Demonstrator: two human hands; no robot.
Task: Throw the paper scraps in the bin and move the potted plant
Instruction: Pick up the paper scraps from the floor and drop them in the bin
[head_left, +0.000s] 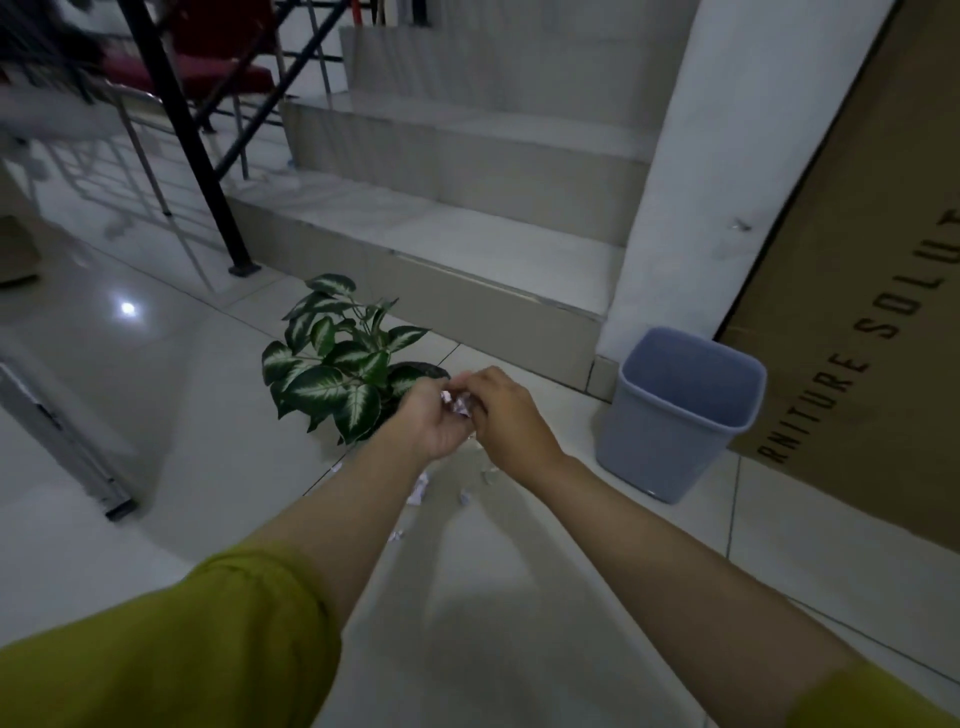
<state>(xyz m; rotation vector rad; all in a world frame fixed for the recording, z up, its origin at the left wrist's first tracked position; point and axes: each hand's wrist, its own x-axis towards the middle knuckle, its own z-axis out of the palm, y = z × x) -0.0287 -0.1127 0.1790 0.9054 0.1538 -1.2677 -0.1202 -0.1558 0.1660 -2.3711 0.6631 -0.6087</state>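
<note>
My left hand (434, 421) and my right hand (506, 413) meet in front of me, both closed around a small wad of white paper scraps (456, 402) held between them. Several more loose scraps (418, 491) lie on the tiled floor just below my hands. The potted plant (332, 358), with green and white leaves, stands on the floor right behind my left hand; its dark pot is mostly hidden. The blue-grey plastic bin (675, 415) stands open to the right of my hands, beside a white pillar.
Tiled steps (457, 249) rise behind the plant. A large cardboard box (872, 312) leans at the right behind the bin. A black railing post (208, 171) and a red chair (208, 67) stand at the back left. A metal frame (67, 447) lies at the left.
</note>
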